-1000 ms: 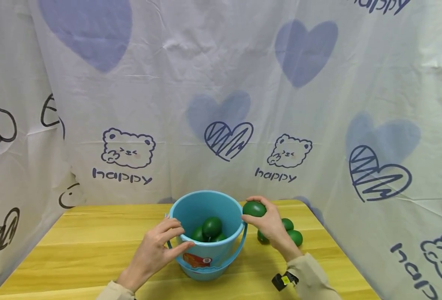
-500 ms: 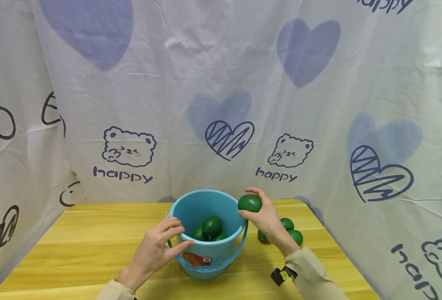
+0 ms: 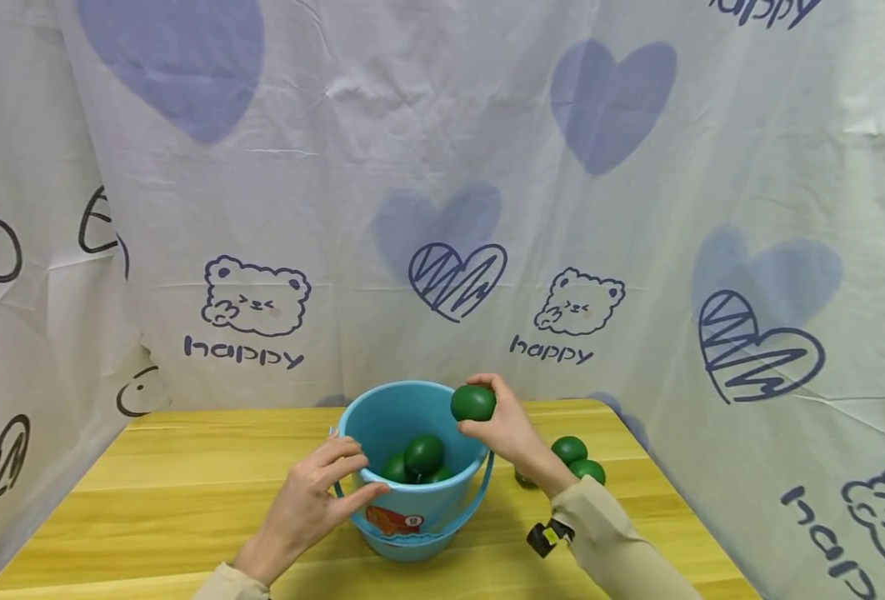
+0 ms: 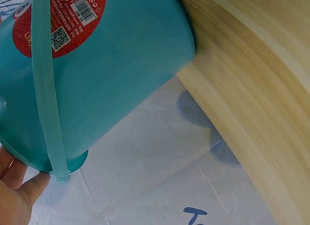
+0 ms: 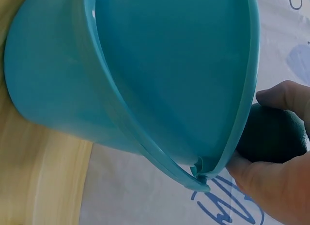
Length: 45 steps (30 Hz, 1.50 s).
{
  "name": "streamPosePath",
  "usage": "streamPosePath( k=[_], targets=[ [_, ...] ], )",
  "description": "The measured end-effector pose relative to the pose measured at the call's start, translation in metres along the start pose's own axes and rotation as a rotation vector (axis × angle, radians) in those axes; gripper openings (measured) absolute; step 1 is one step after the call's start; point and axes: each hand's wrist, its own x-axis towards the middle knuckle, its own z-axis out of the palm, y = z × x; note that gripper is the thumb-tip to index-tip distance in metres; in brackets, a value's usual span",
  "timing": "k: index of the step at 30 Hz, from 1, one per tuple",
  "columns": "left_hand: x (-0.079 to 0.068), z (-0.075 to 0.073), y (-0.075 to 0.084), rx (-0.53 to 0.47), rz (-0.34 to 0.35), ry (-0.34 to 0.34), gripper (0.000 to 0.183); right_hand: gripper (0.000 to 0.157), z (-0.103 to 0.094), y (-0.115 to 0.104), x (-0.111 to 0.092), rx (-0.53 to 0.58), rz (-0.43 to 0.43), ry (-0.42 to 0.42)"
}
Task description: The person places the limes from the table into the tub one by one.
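A light blue bucket (image 3: 442,500) stands upright on the table, its handle hanging down at the front. My left hand (image 3: 311,500) grips its left rim, fingers over the edge and thumb at the front. In the left wrist view, the fingers (image 4: 14,174) show at the rim beside the handle joint. My right hand (image 3: 504,425) holds a smooth, dark green oval fruit (image 3: 473,403) between thumb and fingers, over the bucket's right rim. The right wrist view shows this fruit (image 5: 271,135) right by the rim. Inside the bucket lie several similar green fruits (image 3: 423,453).
More green fruits (image 3: 569,450) lie on the wood-grain table (image 3: 187,467) right of the bucket, one partly hidden behind my right wrist. A white curtain (image 3: 382,150) printed with hearts and bears hangs behind the table and along both sides.
My right hand has carried the green fruit left and slightly up, from beside the bucket to over its right rim. The left hand stays on the bucket rim.
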Motion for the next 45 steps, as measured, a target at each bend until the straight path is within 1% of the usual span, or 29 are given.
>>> streamPosePath(
  k=[3,8,16,22,31,38,45],
  targets=[
    [0.0,0.001,0.0,-0.003,0.002,-0.002,0.027,0.06,0.0,0.0,0.003,0.013,-0.001,-0.009],
    [-0.002,0.002,-0.001,-0.007,-0.003,-0.001,0.027,0.06,0.0,0.002,0.007,0.051,0.026,-0.022],
    [-0.001,0.002,-0.001,-0.01,0.006,0.016,0.027,0.059,0.001,0.004,0.013,0.052,0.014,-0.029],
    [0.0,0.001,0.0,-0.009,0.001,0.01,0.028,0.057,0.001,0.007,0.016,0.055,0.014,-0.026],
    [0.0,0.001,0.0,0.009,0.015,0.017,0.028,0.057,0.004,0.01,0.016,0.078,-0.003,-0.041],
    [0.0,0.0,0.001,0.011,-0.001,0.005,0.028,0.054,0.005,0.009,0.016,0.069,0.0,-0.031],
    [0.0,-0.001,0.0,-0.002,-0.012,-0.008,0.027,0.053,0.006,0.008,0.013,0.046,-0.001,-0.045]
  ],
)
